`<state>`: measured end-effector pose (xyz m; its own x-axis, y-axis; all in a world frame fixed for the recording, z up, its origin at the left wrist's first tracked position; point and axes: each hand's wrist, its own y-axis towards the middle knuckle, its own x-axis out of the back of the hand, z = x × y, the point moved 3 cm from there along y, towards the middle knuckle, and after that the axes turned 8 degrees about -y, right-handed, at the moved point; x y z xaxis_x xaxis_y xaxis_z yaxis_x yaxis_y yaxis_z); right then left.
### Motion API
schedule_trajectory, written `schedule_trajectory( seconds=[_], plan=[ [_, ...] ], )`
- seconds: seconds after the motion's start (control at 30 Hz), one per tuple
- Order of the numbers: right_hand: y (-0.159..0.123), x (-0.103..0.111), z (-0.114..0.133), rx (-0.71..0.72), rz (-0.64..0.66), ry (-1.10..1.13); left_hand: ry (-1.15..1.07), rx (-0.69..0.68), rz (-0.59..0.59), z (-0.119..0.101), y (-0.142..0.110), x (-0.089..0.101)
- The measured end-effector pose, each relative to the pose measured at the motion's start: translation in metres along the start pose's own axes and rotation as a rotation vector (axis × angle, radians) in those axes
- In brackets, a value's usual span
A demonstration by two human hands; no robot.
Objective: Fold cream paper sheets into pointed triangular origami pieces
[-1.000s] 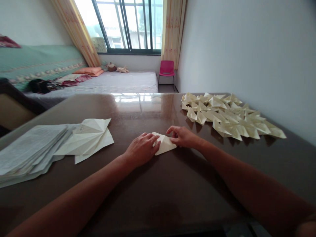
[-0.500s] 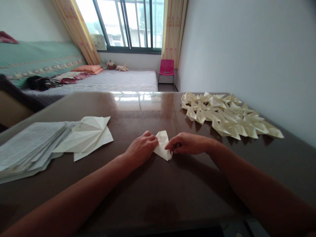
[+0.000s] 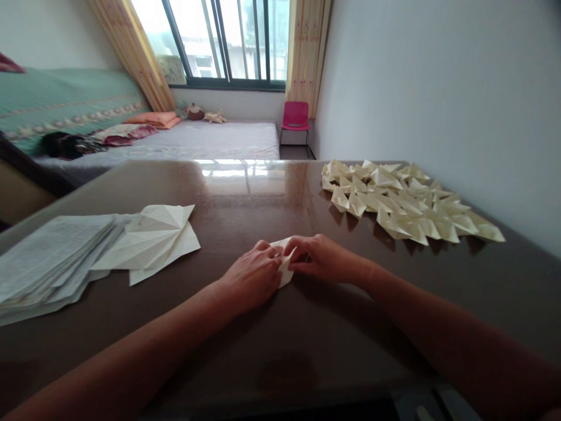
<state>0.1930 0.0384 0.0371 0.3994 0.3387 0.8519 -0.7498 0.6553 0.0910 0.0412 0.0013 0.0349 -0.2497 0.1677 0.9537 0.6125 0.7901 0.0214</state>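
A small folded piece of cream paper [image 3: 287, 276] lies on the brown glossy table [image 3: 245, 351], partly covered by both hands. My left hand [image 3: 256, 272] presses on its left side, fingers bent together over the paper. From the right, my right hand [image 3: 318, 258] pinches the paper's right edge between thumb and fingers. Off to the left, creased sheets of cream paper [image 3: 151, 242] rest against a stack of printed papers [image 3: 56, 251]. At the table's far right sits a cluster of folded paper shapes [image 3: 407, 202] with pointed tips.
A white wall [image 3: 438, 88] runs along the table's right side. Beyond the far edge stand a bed [image 3: 236, 137] and a pink chair [image 3: 295, 117] under the window [image 3: 228, 47]. A dark chair back [image 3: 35, 169] is at the left.
The folded paper has been turned and folded smaller between the hands. My right hand has shifted left, closing its fingers on the paper's edge, and my left hand covers more of it.
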Motion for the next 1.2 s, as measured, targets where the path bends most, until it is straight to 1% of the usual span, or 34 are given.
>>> schedule_trajectory(
  seconds=[0.07, 0.13, 0.23, 0.3, 0.4, 0.5, 0.67, 0.83, 0.93, 1.0, 1.07, 1.2],
  plan=[
    [-0.001, 0.012, -0.013, -0.013, -0.05, -0.121, 0.028, -0.038, 0.014, 0.003, 0.001, -0.001],
    [0.0, 0.019, -0.022, 0.061, -0.099, -0.267, 0.036, -0.081, 0.006, 0.008, 0.003, -0.002],
    [0.001, 0.018, -0.028, 0.182, -0.102, -0.396, 0.026, -0.163, -0.013, 0.018, 0.006, -0.002],
    [0.002, 0.014, -0.031, 0.204, -0.09, -0.428, 0.017, -0.217, -0.015, 0.025, 0.008, 0.0],
    [0.003, 0.011, -0.036, 0.238, -0.055, -0.427, 0.02, -0.23, -0.009, 0.032, 0.008, 0.004],
    [0.003, 0.01, -0.041, 0.3, -0.005, -0.379, 0.036, -0.162, 0.002, 0.035, 0.006, 0.008],
    [0.005, 0.014, -0.051, 0.318, -0.006, -0.207, 0.008, -0.062, 0.01, 0.03, 0.005, 0.009],
    [0.007, 0.017, -0.067, 0.239, -0.01, 0.012, 0.022, 0.011, 0.001, 0.033, 0.007, 0.009],
    [0.007, 0.017, -0.071, 0.215, 0.001, 0.034, -0.009, 0.035, 0.005, 0.038, 0.008, 0.008],
    [0.008, 0.015, -0.071, 0.195, 0.014, 0.019, -0.028, 0.055, -0.013, 0.04, 0.009, 0.008],
    [0.009, 0.013, -0.069, 0.122, 0.01, 0.004, -0.034, 0.085, -0.039, 0.042, 0.01, 0.007],
    [0.012, 0.007, -0.064, -0.074, -0.023, -0.067, -0.03, 0.156, -0.086, 0.047, 0.013, 0.004]
  ],
)
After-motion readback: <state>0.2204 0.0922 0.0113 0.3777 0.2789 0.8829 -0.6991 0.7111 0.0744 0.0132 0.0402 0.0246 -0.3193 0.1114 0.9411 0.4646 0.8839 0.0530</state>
